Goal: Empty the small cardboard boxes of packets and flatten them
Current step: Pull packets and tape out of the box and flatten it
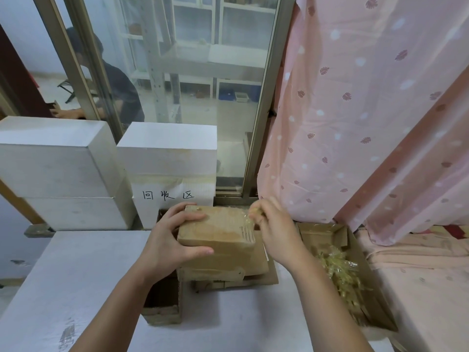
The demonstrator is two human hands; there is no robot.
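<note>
A small brown cardboard box point(218, 228) is held above a stack of flattened cardboard point(236, 269) on the white table. My left hand point(172, 240) grips the box's left end, fingers over the top and thumb along the front. My right hand point(272, 224) pinches a strip of clear tape point(250, 218) at the box's right edge; the fingers are blurred. Below the left forearm an open small cardboard box point(162, 304) stands on the table. Its inside is dark and I cannot see any packets.
A larger open carton point(355, 273) at the right holds crumpled yellowish tape. White foam blocks point(63, 168) and a white box with handwritten characters point(172, 191) stand at the back. A pink curtain point(368, 110) hangs at the right. Behind the window a person sits.
</note>
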